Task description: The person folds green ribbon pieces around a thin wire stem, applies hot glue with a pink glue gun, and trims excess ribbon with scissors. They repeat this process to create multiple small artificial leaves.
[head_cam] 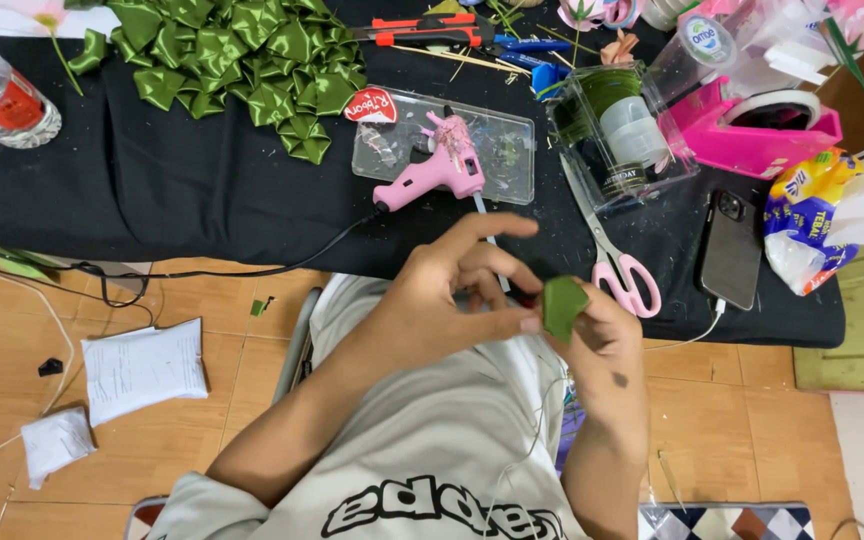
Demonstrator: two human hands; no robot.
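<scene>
Head view: green ribbon piece half-hidden between hands.

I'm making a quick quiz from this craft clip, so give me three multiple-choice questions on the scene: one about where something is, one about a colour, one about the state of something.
1. Where does the pink glue gun lie?
A. on a clear plastic tray on the black cloth
B. on the tiled floor
C. in the person's lap

2. What colour is the folded ribbon piece between the hands?
A. pink
B. green
C. white

3. How is that ribbon piece held?
A. lying loose on the cloth
B. taped to the phone
C. pinched by fingers of the left hand and the right hand

Answers:
1 A, the gun rests on the clear tray on the black cloth.
2 B, it matches the green ribbon pile.
3 C, fingertips of both hands meet on it.
</scene>
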